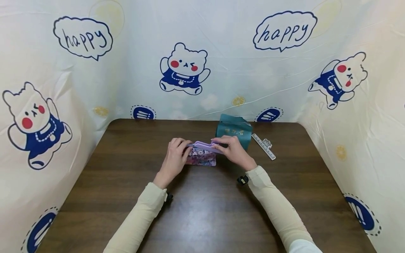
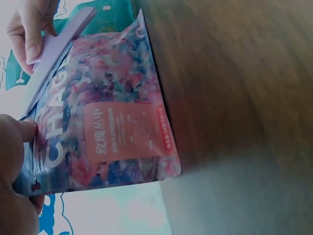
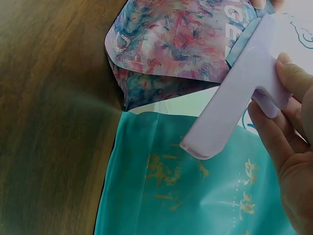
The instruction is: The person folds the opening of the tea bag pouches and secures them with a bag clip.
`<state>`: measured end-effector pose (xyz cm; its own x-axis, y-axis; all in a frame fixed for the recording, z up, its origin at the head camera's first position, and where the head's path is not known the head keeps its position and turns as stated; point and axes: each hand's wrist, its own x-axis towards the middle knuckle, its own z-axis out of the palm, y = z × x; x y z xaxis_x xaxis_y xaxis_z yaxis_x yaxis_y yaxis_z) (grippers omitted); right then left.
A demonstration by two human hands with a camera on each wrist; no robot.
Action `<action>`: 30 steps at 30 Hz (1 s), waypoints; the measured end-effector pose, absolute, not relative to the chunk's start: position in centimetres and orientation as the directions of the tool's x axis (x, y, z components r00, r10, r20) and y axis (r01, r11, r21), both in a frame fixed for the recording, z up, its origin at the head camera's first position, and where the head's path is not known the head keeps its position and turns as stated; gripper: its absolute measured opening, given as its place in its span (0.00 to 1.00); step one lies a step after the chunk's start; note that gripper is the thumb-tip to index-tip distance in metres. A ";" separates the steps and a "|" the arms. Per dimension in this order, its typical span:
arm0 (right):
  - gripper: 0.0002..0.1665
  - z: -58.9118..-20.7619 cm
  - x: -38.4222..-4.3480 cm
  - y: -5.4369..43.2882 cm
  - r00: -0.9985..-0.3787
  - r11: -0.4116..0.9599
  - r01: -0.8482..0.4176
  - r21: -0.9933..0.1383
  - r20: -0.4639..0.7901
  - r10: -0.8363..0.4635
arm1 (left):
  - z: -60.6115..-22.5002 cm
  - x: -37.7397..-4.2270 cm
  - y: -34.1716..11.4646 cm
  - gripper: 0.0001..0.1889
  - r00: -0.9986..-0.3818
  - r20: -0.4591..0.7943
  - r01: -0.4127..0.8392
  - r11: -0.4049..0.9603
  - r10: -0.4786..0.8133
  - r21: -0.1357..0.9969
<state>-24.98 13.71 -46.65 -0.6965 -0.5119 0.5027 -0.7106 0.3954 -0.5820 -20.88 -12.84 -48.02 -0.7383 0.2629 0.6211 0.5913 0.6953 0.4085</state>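
Observation:
A floral pink-and-blue pouch (image 1: 201, 161) with white lettering stands on the table, its printed front (image 2: 117, 83) facing the left wrist camera. My left hand (image 1: 173, 156) pinches its top corner between thumb and fingers. In my right hand (image 1: 234, 150) is a lilac bag clip (image 3: 230, 98), gripped by its handle with thumb and fingertips. The long bar of the clip lies along the pouch's top edge, and its near end sticks out past the pouch's side in the right wrist view.
Right behind the floral pouch stands a teal pouch (image 1: 232, 128) with gold characters. A white ruler-like strip (image 1: 263, 147) with dark marks and a decorated tab lies to its right. The brown wooden table (image 1: 133, 175) is backed by a printed curtain (image 1: 234, 70).

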 end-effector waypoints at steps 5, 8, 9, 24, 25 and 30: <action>0.15 -46.7 -25.2 13.4 -0.690 0.387 -0.717 -0.579 0.515 -0.509 | -48.2 -20.8 -12.6 0.09 -0.768 0.599 0.559 0.696 0.228 0.451; 0.15 -46.6 -25.1 13.2 -0.694 0.384 -0.714 -0.586 0.513 -0.505 | -48.2 -20.8 -12.4 0.07 -0.770 0.602 0.547 0.705 0.212 0.451; 0.15 -46.6 -25.1 13.1 -0.697 0.384 -0.709 -0.591 0.509 -0.505 | -48.2 -20.8 -12.4 0.07 -0.768 0.606 0.546 0.708 0.208 0.449; 0.16 -46.1 -24.5 11.9 -0.719 0.383 -0.687 -0.618 0.498 -0.485 | -47.6 -20.3 -11.9 0.08 -0.788 0.589 0.516 0.716 0.182 0.469; 0.16 -46.1 -24.4 11.8 -0.721 0.385 -0.684 -0.619 0.497 -0.483 | -47.6 -20.2 -11.9 0.08 -0.790 0.586 0.513 0.716 0.179 0.473; 0.16 -46.1 -24.4 11.4 -0.730 0.393 -0.677 -0.623 0.497 -0.470 | -47.5 -20.3 -11.9 0.09 -0.805 0.568 0.494 0.723 0.170 0.483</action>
